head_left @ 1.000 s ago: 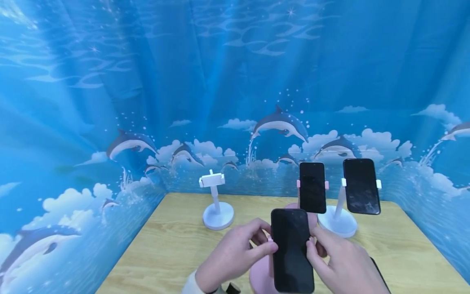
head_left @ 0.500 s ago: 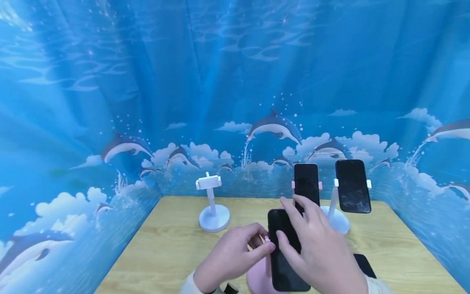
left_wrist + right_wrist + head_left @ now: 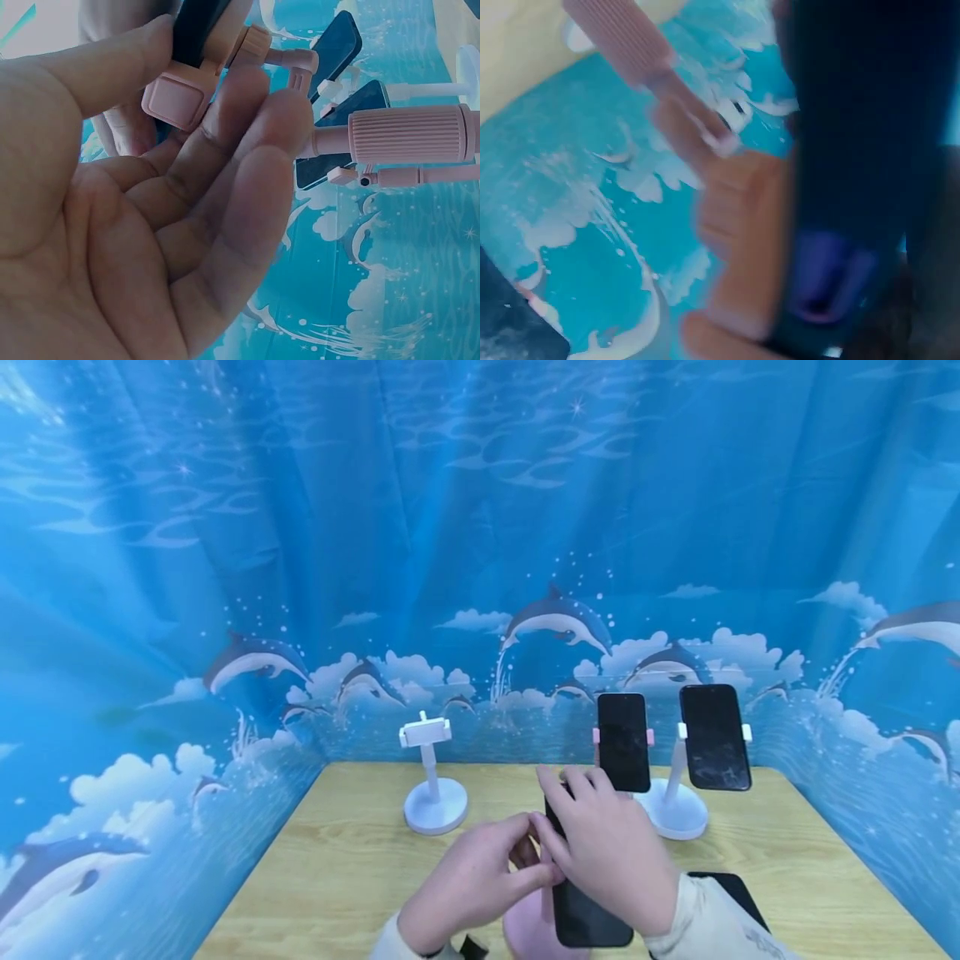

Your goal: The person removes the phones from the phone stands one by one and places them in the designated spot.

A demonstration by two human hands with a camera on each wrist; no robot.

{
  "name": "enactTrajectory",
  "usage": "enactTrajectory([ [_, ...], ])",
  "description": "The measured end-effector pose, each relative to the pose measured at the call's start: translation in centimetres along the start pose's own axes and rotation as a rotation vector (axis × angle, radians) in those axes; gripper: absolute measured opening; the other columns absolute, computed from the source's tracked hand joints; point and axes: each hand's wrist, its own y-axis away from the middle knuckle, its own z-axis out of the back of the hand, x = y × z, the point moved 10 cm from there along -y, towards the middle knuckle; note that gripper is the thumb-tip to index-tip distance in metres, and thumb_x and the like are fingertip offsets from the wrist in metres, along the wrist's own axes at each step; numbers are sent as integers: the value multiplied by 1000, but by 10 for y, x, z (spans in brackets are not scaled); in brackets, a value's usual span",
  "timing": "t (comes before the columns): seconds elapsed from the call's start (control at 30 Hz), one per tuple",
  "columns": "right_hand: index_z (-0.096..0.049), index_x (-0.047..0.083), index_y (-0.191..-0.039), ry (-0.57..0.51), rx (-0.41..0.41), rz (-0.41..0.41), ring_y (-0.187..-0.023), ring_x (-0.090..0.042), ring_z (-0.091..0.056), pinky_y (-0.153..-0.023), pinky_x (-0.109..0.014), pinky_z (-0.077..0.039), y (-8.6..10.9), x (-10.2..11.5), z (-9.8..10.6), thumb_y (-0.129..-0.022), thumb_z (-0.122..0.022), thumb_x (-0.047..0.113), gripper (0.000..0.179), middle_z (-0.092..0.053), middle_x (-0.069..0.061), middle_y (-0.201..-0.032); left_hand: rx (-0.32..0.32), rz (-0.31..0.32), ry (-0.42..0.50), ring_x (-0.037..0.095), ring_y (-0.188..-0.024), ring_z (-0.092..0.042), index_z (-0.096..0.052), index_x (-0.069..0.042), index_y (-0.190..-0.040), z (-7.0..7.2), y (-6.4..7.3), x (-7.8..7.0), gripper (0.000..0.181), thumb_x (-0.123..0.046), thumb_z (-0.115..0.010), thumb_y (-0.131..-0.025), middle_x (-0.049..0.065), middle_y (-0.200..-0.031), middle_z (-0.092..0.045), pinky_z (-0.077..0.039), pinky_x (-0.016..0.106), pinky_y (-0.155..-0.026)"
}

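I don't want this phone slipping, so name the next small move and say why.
Probably steady the phone with the right hand while the left hand seats the pink clamp snugly against the phone's edge. The left hand pinches that clamp's end, and the right hand reaches across the phone's front, though whether it presses there I cannot tell.

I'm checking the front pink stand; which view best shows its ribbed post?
Left wrist: the post is close, its ribs distinct. Right wrist shows it blurred and cut off; head shows only a sliver.
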Motion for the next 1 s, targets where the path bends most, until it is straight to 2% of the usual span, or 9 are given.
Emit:
enactTrajectory([
  [0.1,-69,14,-120,31,-51,45,-90,-25,-66,-52,-30,-56,3,1,0,-95,-71,38,35,-69,-5,-102,5,-1,-7,2,-72,-58,-67,-29,-109,-1,-1,-1,24,-44,-77,-93,-17,-81,-63,-50,23,-65],
  [0.2,-70,16,-115,17,-67,50,-84,-20,-63,-50,-25,-54,5,-2,0,-93,-72,39,32,-67,-2,-97,11,0,6,3,-72,-58,-66,-29,-105,0,-1,-2,23,-44,-78,-92,-15,-80,-63,-50,23,-65],
  [0.37,-71,16,-112,-21,-99,77,-81,-17,-62,-52,-27,-55,3,-3,2,-90,-75,46,37,-68,-1,-94,8,-8,45,3,-73,-60,-67,-27,-103,2,1,-1,24,-44,-79,-91,-14,-80,-64,-51,23,-66],
  [0.53,-72,15,-108,-62,-134,91,-81,-16,-62,-56,-28,-56,2,-5,3,-89,-78,39,31,-67,0,-92,-4,-33,43,3,-74,-60,-68,-27,-107,4,0,-2,26,-48,-75,-94,-15,-82,-64,-52,22,-67],
  [0.67,-72,14,-115,-72,-83,52,-87,-20,-63,-61,-32,-60,2,-5,0,-91,-75,35,31,-68,-3,-97,0,-20,43,5,-72,-58,-68,-28,-103,1,-1,-1,24,-49,-73,-94,-13,-79,-63,-50,23,-65],
  [0.77,-69,12,-127,-40,-32,-7,-103,-32,-65,-63,-40,-62,4,-4,1,-94,-73,41,44,-69,-13,-117,-1,-3,51,7,-68,-56,-69,-28,-100,0,-1,1,23,-50,-74,-93,-11,-75,-62,-47,24,-61],
  [0.87,-63,12,-139,13,-4,-49,-121,-45,-60,-66,-49,-63,7,-2,5,-95,-70,47,57,-60,-22,-140,-4,-12,62,7,-66,-55,-70,-28,-99,-2,-1,0,23,-49,-75,-92,-10,-73,-61,-45,24,-59],
  [0.93,-62,11,-142,37,-12,-46,-123,-46,-59,-68,-50,-62,9,1,8,-95,-70,47,60,-58,-22,-143,-7,-26,69,6,-66,-54,-69,-28,-98,-2,-1,-1,21,-47,-76,-92,-10,-73,-60,-45,24,-60],
  [1.0,-64,10,-139,39,-37,-25,-117,-44,-63,-71,-52,-62,10,3,9,-94,-72,44,56,-62,-20,-138,-7,-38,79,6,-66,-54,-68,-27,-96,-2,-1,-2,21,-46,-76,-92,-10,-73,-60,-46,24,-60],
])
